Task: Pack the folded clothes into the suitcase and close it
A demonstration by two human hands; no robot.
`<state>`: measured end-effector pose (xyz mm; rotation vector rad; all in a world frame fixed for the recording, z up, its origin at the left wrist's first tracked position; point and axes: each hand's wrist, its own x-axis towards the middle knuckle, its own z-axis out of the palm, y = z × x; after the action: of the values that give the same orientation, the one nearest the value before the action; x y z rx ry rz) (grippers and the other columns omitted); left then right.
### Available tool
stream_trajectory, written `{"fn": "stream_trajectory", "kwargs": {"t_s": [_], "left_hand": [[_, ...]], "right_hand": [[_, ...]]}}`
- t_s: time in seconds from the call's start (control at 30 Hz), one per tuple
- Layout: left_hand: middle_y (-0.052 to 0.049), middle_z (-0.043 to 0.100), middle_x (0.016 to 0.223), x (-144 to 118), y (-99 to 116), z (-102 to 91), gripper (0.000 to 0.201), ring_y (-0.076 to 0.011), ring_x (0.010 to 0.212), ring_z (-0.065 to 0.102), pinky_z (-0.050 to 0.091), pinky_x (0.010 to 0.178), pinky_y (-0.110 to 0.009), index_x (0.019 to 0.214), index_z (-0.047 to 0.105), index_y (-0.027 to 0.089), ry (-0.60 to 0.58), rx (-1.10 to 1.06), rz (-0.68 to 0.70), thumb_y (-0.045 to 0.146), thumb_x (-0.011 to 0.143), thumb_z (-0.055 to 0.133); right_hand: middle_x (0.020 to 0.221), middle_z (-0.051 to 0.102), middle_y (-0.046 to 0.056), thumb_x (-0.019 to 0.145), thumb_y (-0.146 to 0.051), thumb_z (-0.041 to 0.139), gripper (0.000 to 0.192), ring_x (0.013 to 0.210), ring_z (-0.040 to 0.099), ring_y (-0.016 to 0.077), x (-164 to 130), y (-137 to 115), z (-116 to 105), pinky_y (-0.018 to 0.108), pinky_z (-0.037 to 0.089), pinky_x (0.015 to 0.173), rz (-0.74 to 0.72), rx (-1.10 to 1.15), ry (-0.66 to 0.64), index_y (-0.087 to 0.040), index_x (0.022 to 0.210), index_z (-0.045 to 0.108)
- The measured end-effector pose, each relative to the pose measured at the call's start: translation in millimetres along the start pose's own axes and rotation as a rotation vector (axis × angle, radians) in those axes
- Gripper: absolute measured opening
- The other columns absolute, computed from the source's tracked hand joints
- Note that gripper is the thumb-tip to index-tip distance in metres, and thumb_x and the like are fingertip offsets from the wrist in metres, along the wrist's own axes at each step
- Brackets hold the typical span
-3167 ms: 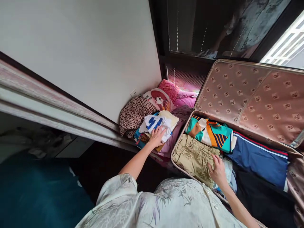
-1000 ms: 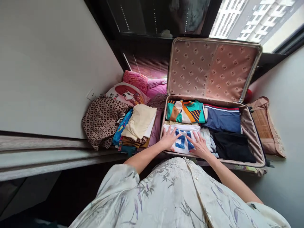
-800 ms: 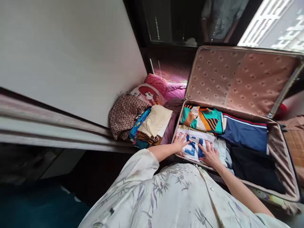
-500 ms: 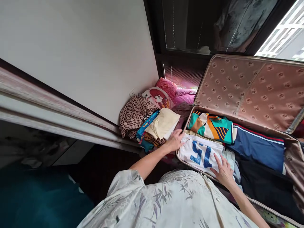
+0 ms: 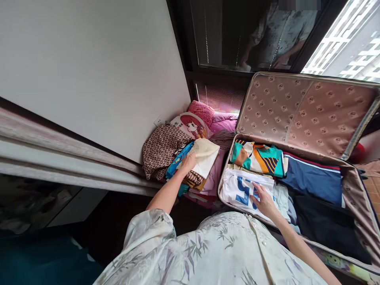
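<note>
Left hand (image 5: 188, 161) moved to grip cream top (image 5: 204, 155) on pile, right hand (image 5: 263, 198) flat on white jersey (image 5: 237, 189)

The cream garment (image 5: 204, 156) is folded and tops the pile outside the suitcase (image 5: 353, 186), at about nine o'clock from the case's near-left corner; the left hand (image 5: 189, 161) grips its near-left edge, which is lifted slightly. The white shirt (image 5: 242, 190), folded flat with large blue characters facing up, lies in the suitcase's near-left corner at six o'clock from the teal-and-orange top (image 5: 258, 158). The right hand (image 5: 264, 200) lies flat on its right part.
</note>
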<state>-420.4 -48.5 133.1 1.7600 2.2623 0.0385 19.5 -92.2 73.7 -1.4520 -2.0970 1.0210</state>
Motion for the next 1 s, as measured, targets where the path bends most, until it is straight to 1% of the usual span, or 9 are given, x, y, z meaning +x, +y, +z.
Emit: {"fn": "stream_trajectory", "kwargs": {"t_s": [0.17, 0.27, 0.33, 0.43, 0.53, 0.6, 0.67, 0.83, 1.0], "left_hand": [[-0.013, 0.072, 0.126, 7, -10, -82.2, 0.051, -0.0245, 0.114, 0.068, 0.052, 0.105, -0.037, 0.135, 0.066, 0.014, 0.302, -0.159, 0.174, 0.004, 0.09, 0.043], [-0.012, 0.069, 0.13, -17, 9, -124.4, 0.056, -0.0233, 0.119, 0.066, 0.05, 0.109, -0.038, 0.14, 0.061, 0.015, 0.414, -0.212, 0.404, 0.006, 0.088, 0.042], [-0.011, 0.068, 0.13, -42, 33, -135.7, 0.058, -0.0228, 0.12, 0.065, 0.05, 0.11, -0.038, 0.143, 0.058, 0.017, 0.402, -0.218, 0.545, 0.006, 0.088, 0.042], [-0.011, 0.068, 0.125, -77, 74, -118.8, 0.056, -0.0231, 0.117, 0.065, 0.053, 0.106, -0.038, 0.144, 0.056, 0.017, 0.271, -0.164, 0.765, 0.008, 0.091, 0.041], [-0.012, 0.068, 0.117, -100, 105, -73.5, 0.05, -0.0232, 0.108, 0.067, 0.055, 0.1, -0.037, 0.143, 0.056, 0.017, 0.073, -0.047, 0.928, 0.01, 0.095, 0.042], [-0.011, 0.068, 0.114, -110, 115, -42.4, 0.05, -0.0228, 0.103, 0.068, 0.056, 0.096, -0.036, 0.144, 0.055, 0.019, -0.017, 0.004, 0.92, 0.011, 0.096, 0.045], [-0.011, 0.068, 0.113, -114, 116, -19.2, 0.052, -0.0233, 0.101, 0.067, 0.056, 0.093, -0.035, 0.146, 0.055, 0.022, -0.032, 0.028, 0.84, 0.011, 0.095, 0.047], [-0.012, 0.068, 0.112, -103, 129, 4.7, 0.047, -0.0283, 0.105, 0.062, 0.052, 0.091, -0.041, 0.14, 0.064, 0.028, 0.061, 0.066, 0.756, 0.015, 0.097, 0.05], [-0.014, 0.067, 0.117, -96, 204, 27.6, 0.048, -0.0294, 0.108, 0.06, 0.047, 0.096, -0.044, 0.142, 0.064, 0.028, 0.03, 0.021, 0.902, 0.017, 0.101, 0.043]], "right_hand": [[0.125, 0.069, 0.017, 0.078, -0.065, 0.072, 0.076, 0.093, 0.073, 0.0271, 16, -51, -5, 0.045, 0.061, 0.085, 0.227, 0.415, -0.147, -0.022, 0.14, 0.056], [0.125, 0.07, 0.015, 0.077, -0.063, 0.079, 0.076, 0.102, 0.074, 0.027, 28, -90, -3, 0.045, 0.058, 0.094, 0.364, 0.83, -0.289, -0.024, 0.138, 0.055], [0.125, 0.071, 0.015, 0.076, -0.069, 0.078, 0.078, 0.107, 0.073, 0.0282, 41, -112, 1, 0.048, 0.056, 0.098, 0.418, 1.133, -0.401, -0.024, 0.136, 0.053], [0.118, 0.074, 0.014, 0.073, -0.078, 0.073, 0.078, 0.112, 0.072, 0.0314, 73, -132, 11, 0.051, 0.056, 0.096, 0.418, 1.445, -0.414, -0.024, 0.126, 0.055], [0.094, 0.076, 0.007, 0.069, -0.052, 0.086, 0.05, 0.097, 0.073, 0.0281, 103, -130, 19, 0.043, 0.059, 0.086, 0.45, 1.461, -0.103, -0.024, 0.102, 0.06], [0.079, 0.074, 0.002, 0.061, -0.026, 0.087, 0.039, 0.083, 0.071, 0.0241, 110, -121, 21, 0.037, 0.059, 0.078, 0.515, 1.405, 0.084, -0.023, 0.089, 0.06], [0.077, 0.074, 0.0, 0.055, -0.014, 0.083, 0.04, 0.078, 0.07, 0.0212, 105, -108, 16, 0.034, 0.059, 0.075, 0.551, 1.398, 0.174, -0.021, 0.088, 0.061], [0.085, 0.077, -0.002, 0.049, -0.013, 0.085, 0.046, 0.077, 0.069, 0.017, 66, -74, -28, 0.029, 0.058, 0.072, 0.545, 1.459, 0.364, -0.021, 0.091, 0.067], [0.089, 0.078, -0.003, 0.05, -0.016, 0.089, 0.046, 0.083, 0.072, 0.0176, 12, -25, -95, 0.03, 0.058, 0.079, 0.473, 1.342, 0.597, -0.022, 0.092, 0.071]]}}
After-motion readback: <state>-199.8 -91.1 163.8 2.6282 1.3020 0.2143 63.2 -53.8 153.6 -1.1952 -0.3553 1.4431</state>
